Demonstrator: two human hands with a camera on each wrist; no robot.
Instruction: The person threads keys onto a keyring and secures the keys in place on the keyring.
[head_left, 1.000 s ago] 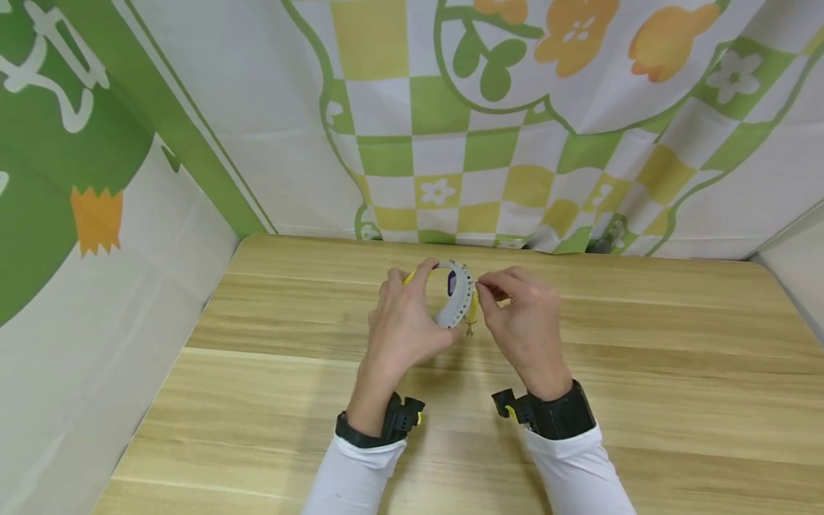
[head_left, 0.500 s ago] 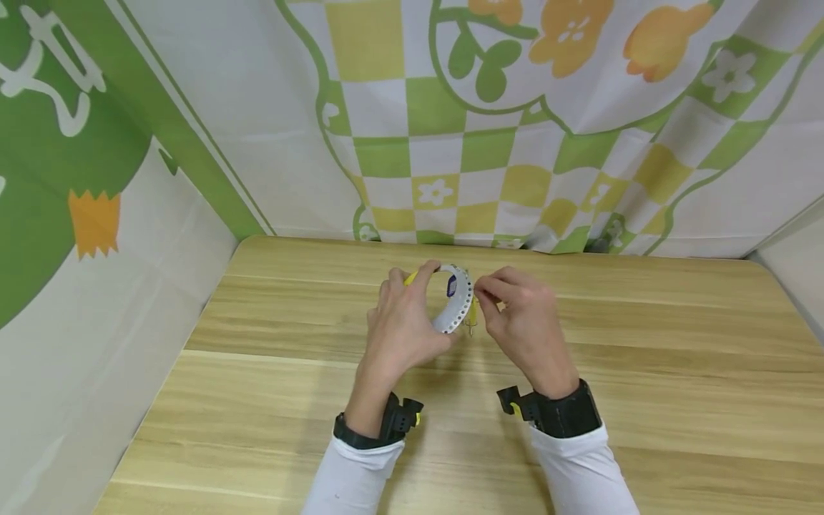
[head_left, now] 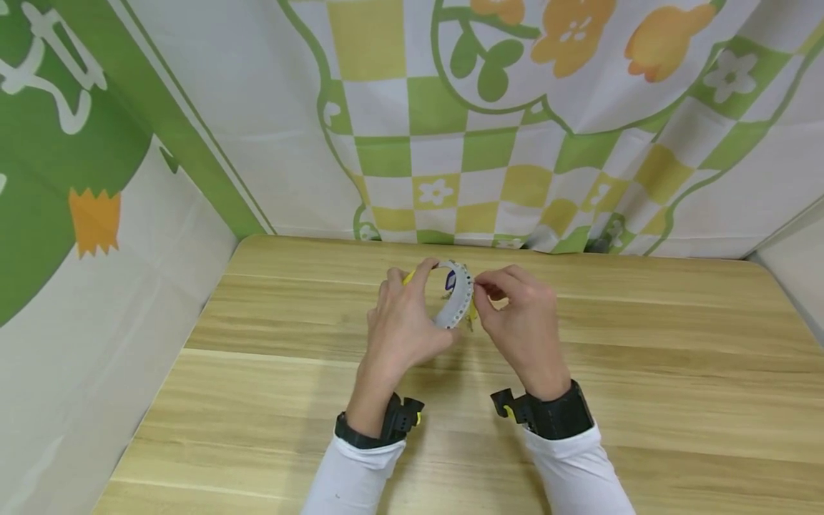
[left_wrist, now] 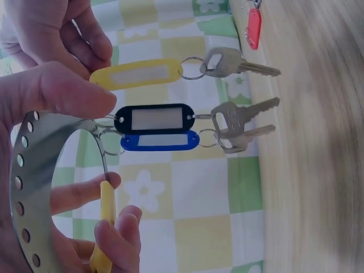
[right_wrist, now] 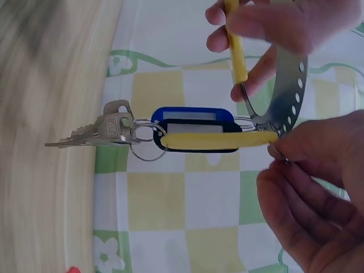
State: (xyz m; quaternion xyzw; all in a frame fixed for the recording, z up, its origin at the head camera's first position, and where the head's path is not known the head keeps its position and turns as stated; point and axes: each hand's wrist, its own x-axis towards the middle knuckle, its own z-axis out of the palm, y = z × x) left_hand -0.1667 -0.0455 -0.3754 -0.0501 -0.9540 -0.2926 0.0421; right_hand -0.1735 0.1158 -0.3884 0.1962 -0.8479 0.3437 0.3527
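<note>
My left hand (head_left: 405,322) grips a curved metal band (left_wrist: 34,187) with a row of holes and a yellow handle (left_wrist: 105,222). Hanging from the band are a black key tag (left_wrist: 153,119) and a blue key tag (left_wrist: 160,140), each with a key. To the right, my right hand (head_left: 524,318) pinches the small wire ring at the end of a yellow key tag (right_wrist: 219,139), close against the band's holed edge. A silver key (left_wrist: 224,61) hangs from that tag. Whether the wire passes through a hole is hidden by the fingertips.
A red key tag (left_wrist: 254,27) lies on the wooden table (head_left: 644,372). Behind the table hangs a green, yellow and white patterned cloth (head_left: 444,150); another printed cloth (head_left: 161,286) borders the left side.
The metal band has tipped slightly and back in my left hand. My right hand has shifted a little, staying at the band's edge with its pinch kept.
</note>
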